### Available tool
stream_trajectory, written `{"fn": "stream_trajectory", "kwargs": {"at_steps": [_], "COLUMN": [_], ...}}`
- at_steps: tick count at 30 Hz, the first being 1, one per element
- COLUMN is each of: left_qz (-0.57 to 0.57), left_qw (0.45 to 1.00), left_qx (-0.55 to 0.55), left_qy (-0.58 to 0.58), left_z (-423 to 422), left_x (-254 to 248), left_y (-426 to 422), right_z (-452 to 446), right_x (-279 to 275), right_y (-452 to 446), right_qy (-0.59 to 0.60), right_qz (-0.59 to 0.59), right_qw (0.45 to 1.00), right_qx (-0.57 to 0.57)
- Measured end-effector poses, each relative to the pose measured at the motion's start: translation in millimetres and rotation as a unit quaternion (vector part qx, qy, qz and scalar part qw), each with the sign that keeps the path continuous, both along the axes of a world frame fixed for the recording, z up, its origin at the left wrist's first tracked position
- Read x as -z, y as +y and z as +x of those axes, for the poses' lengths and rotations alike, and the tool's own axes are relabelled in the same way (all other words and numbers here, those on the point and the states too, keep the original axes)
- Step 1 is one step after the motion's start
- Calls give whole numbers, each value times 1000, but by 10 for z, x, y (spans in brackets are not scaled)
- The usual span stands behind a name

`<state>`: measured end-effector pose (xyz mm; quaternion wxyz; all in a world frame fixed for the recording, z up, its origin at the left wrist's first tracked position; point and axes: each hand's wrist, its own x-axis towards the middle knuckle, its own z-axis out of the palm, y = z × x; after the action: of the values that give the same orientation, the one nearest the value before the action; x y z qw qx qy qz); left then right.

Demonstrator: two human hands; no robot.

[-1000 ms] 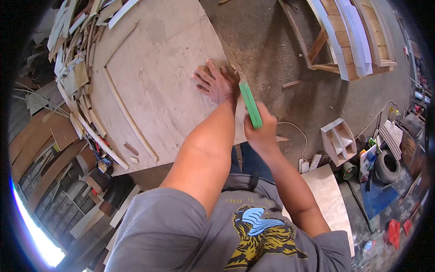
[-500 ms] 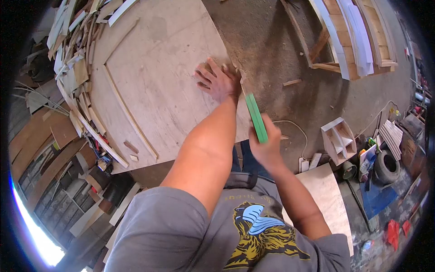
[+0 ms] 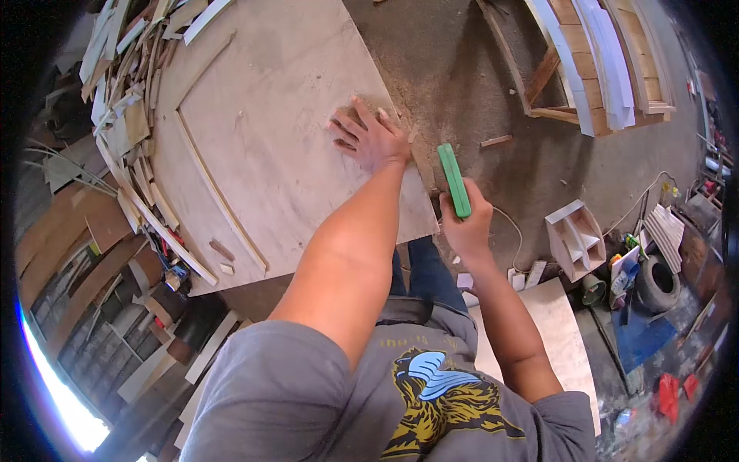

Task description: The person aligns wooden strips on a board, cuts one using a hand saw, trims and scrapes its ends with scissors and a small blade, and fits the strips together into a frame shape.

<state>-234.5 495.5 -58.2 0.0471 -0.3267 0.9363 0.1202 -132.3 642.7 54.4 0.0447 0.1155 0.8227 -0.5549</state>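
Observation:
My left hand (image 3: 373, 142) lies on the pale plywood sheet (image 3: 285, 100), close to its right edge, fingers spread. By the thumb and under the palm side, a small piece of wood (image 3: 406, 127) shows at the edge; how far it runs under the hand is hidden. My right hand (image 3: 469, 219) is closed around a long green-handled tool (image 3: 454, 179) with a seam along its length. It is held just right of the sheet's edge, apart from the wood. Any blade on it cannot be made out.
Wood offcuts (image 3: 127, 115) are heaped along the sheet's left side. A thin wooden strip (image 3: 215, 189) lies on the sheet. To the right on the floor stand a curved wooden frame (image 3: 570, 69), a small compartmented box (image 3: 576, 239), a cable (image 3: 517, 239) and a tyre (image 3: 660, 279).
My right hand has moved up and to the right with the green-handled tool, away from the sheet's edge. My left hand has stayed almost in place.

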Motion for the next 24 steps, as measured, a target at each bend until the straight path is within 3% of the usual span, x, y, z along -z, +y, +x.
{"fn": "stream_trajectory", "kwargs": {"at_steps": [6, 13, 19, 22, 24], "left_qz": [2, 16, 103, 234, 153], "left_qw": [1000, 997, 972, 897, 918], "left_qx": [0, 11, -8, 18, 117], "left_qy": [-1, 68, 210, 374, 348], "left_z": [-36, 24, 102, 265, 734], "left_x": [-34, 86, 253, 222, -15], "left_y": [21, -29, -166, -372, -596], "right_z": [297, 654, 888, 910, 937], "right_x": [32, 130, 91, 13, 11], "right_y": [14, -316, -539, -548, -557], "right_qy": [-8, 82, 91, 73, 83], "right_qz": [41, 76, 74, 43, 48], "right_qw": [999, 994, 993, 996, 995], "right_qx": [26, -17, -20, -8, -14]}}
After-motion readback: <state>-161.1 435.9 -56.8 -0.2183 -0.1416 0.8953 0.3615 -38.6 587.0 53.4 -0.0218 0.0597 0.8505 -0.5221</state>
